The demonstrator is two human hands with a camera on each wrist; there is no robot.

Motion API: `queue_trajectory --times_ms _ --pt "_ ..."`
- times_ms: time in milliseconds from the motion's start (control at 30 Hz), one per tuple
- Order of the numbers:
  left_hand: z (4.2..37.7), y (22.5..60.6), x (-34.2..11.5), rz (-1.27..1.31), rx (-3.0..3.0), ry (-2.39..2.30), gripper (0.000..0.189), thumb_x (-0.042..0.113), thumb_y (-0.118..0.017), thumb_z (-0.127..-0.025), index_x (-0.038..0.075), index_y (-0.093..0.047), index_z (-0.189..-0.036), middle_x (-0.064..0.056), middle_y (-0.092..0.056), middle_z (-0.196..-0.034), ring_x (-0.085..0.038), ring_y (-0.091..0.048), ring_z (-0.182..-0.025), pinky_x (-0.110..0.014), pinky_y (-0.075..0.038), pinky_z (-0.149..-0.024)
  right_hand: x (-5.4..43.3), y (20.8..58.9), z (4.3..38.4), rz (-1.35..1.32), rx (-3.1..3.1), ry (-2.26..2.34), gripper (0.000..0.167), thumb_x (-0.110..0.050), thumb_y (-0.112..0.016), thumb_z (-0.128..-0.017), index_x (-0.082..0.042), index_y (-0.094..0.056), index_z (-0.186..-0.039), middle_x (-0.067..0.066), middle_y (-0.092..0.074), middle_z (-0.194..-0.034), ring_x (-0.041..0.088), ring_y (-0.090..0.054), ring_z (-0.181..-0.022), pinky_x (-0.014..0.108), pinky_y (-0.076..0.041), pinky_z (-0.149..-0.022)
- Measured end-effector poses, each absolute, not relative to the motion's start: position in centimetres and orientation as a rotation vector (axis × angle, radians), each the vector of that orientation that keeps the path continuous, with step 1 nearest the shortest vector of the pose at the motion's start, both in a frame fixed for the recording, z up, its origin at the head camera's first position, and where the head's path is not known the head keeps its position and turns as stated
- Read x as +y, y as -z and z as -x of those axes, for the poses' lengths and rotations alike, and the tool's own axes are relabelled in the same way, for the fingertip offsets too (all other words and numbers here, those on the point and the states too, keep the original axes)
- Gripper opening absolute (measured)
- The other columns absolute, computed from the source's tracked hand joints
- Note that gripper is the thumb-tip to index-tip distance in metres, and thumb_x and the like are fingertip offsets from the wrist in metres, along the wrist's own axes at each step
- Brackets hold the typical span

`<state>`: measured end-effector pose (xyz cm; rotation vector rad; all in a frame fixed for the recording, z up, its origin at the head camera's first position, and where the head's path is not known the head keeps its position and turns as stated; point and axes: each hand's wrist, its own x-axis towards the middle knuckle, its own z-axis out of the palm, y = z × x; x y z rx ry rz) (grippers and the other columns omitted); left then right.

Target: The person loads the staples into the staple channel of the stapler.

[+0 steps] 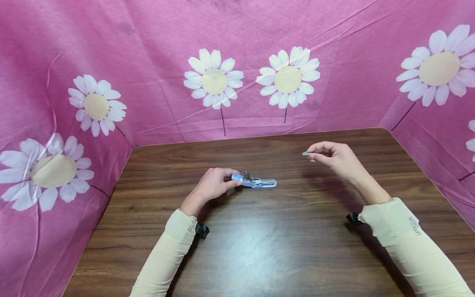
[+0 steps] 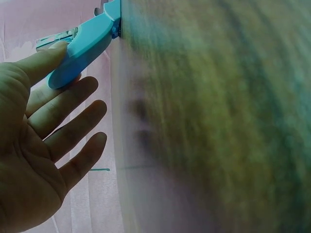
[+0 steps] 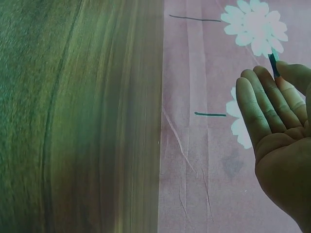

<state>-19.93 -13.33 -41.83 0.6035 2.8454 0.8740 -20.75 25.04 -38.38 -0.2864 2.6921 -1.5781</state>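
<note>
A light blue stapler [image 1: 264, 185] lies opened up near the middle of the table, its metal parts showing. My left hand [image 1: 213, 183] pinches its left end between thumb and index finger. In the left wrist view, the stapler's rounded blue end [image 2: 85, 53] sits at the thumb tip, with the other fingers spread out below. Farther right, my right hand [image 1: 337, 160] is raised over the table and pinches a short grey strip of staples [image 1: 305, 154] between thumb and fingertip. The right wrist view shows this strip [image 3: 274, 64] edge-on as a thin dark bar.
Both hands work over a dark wood-grain table [image 1: 178, 251]. Pink cloth [image 1: 156, 49] printed with white daisies rises along the table's back and both sides. A black wrist strap [image 1: 202, 231] shows beside the left sleeve, and another black strap [image 1: 353, 219] by the right cuff.
</note>
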Motion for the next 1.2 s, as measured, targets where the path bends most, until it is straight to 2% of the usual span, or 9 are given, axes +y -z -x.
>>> queue_trajectory --times_ms 100,300,467,800,1033,1200 --pt "19.9 41.8 -13.3 -0.601 2.846 -0.864 0.027 0.041 -0.074 -0.092 0.026 -0.077 -0.114 0.01 -0.075 -0.1 -0.01 -0.059 -0.085 -0.034 -0.053 -0.088 24.9 38.3 20.7 0.284 2.703 1.56 0.027 -0.028 -0.074 -0.094 -0.009 -0.072 -0.114 -0.014 -0.077 -0.091 0.0 -0.072 -0.085 0.017 -0.054 -0.074" --pt "20.0 41.6 -13.2 -0.606 2.849 -0.851 0.027 0.041 -0.074 -0.092 0.026 -0.077 -0.114 0.009 -0.075 -0.101 -0.011 -0.059 -0.085 -0.035 -0.054 -0.088 24.5 38.2 20.7 0.278 2.704 1.576 0.027 -0.029 -0.075 -0.093 -0.009 -0.072 -0.112 -0.011 -0.078 -0.088 0.0 -0.071 -0.083 0.02 -0.055 -0.074" --pt "19.9 41.5 -13.2 -0.603 2.849 -0.848 0.026 0.04 -0.074 -0.092 0.026 -0.077 -0.114 0.009 -0.076 -0.103 -0.01 -0.061 -0.087 -0.035 -0.054 -0.089 24.2 38.3 20.8 0.292 2.714 1.563 0.026 -0.029 -0.075 -0.093 -0.01 -0.073 -0.111 -0.016 -0.075 -0.082 -0.001 -0.069 -0.081 0.021 -0.054 -0.072" --pt "19.9 41.5 -13.2 -0.601 2.845 -0.845 0.027 0.04 -0.074 -0.092 0.026 -0.076 -0.115 0.008 -0.076 -0.105 -0.01 -0.063 -0.091 -0.036 -0.054 -0.092 23.8 38.3 20.8 0.334 2.751 1.523 0.022 -0.029 -0.074 -0.095 -0.012 -0.074 -0.109 -0.015 -0.076 -0.084 -0.001 -0.07 -0.081 0.018 -0.054 -0.074" --pt "19.9 41.6 -13.2 -0.611 2.849 -0.843 0.027 0.039 -0.075 -0.091 0.025 -0.077 -0.114 0.008 -0.076 -0.105 -0.01 -0.063 -0.09 -0.036 -0.054 -0.09 23.7 38.4 20.9 0.352 2.744 1.547 0.021 -0.028 -0.074 -0.094 -0.011 -0.074 -0.108 -0.007 -0.077 -0.084 0.002 -0.07 -0.081 0.019 -0.054 -0.073" --pt "19.8 41.6 -13.2 -0.612 2.848 -0.848 0.027 0.04 -0.075 -0.091 0.026 -0.077 -0.114 0.008 -0.076 -0.104 -0.011 -0.062 -0.087 -0.036 -0.054 -0.089 23.4 38.4 21.0 0.37 2.727 1.577 0.02 -0.023 -0.074 -0.094 -0.008 -0.073 -0.108 -0.001 -0.078 -0.086 -0.001 -0.069 -0.078 0.019 -0.054 -0.07"
